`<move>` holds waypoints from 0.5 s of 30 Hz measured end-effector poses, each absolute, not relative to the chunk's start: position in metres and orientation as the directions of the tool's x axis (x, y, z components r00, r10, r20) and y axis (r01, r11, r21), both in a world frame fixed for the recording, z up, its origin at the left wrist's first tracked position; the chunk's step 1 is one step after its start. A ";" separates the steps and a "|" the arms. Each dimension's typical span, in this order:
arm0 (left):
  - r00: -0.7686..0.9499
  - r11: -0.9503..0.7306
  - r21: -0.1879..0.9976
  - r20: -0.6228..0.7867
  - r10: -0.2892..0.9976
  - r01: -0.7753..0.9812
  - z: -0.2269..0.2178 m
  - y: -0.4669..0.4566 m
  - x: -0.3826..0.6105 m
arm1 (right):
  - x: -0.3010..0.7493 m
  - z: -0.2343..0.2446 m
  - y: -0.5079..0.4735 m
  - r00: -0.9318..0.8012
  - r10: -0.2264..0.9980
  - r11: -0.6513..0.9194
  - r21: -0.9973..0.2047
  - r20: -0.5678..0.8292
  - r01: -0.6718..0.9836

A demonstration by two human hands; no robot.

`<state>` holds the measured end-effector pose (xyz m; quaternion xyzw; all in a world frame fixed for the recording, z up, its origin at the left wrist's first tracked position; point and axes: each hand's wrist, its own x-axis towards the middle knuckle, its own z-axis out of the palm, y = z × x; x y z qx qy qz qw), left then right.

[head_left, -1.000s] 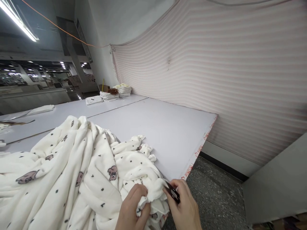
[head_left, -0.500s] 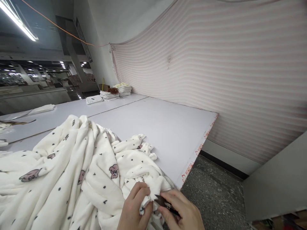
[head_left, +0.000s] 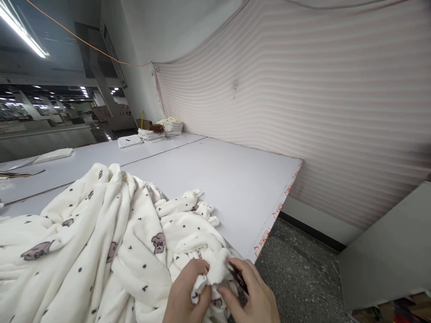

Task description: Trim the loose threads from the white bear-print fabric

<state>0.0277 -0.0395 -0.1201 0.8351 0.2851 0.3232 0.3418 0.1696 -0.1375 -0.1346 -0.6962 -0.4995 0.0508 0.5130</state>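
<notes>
A big heap of white plush fabric (head_left: 128, 251) with pink animal faces and small dark marks covers the near left of the table. At its right edge my left hand (head_left: 189, 289) pinches a gathered bit of this fabric between thumb and fingers. Close beside it, my right hand (head_left: 253, 291) is closed around small dark thread snips (head_left: 238, 277), mostly covered by the fingers. The snips' tip lies against or behind a raised white fold, so the blades cannot be made out. Both hands are nearly touching.
Folded white stacks (head_left: 151, 134) stand at the far edge of the pale table (head_left: 235, 179). A striped cloth (head_left: 286, 89) hangs along the wall. Beyond the table's right edge is speckled floor (head_left: 296, 260), with a grey panel (head_left: 387, 251) at the right.
The snips' pointed tip, visible before, is now hidden by the fabric. My right hand has shifted slightly left and up, and a white fold now rises between the hands.
</notes>
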 end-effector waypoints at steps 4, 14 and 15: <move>0.626 -0.291 0.891 0.009 0.779 0.349 -0.104 -0.037 0.023 | 0.175 -0.133 -0.115 0.465 0.800 0.067 -0.825 0.381 0.560; 0.628 -0.102 0.955 -0.100 0.772 0.278 -0.095 -0.033 0.014 | 0.154 -0.146 -0.114 0.357 0.801 0.298 -0.836 0.481 0.460; 0.633 -0.134 0.949 -0.081 0.770 0.285 -0.096 -0.034 0.014 | 0.153 -0.147 -0.115 0.350 0.810 0.273 -0.830 0.471 0.486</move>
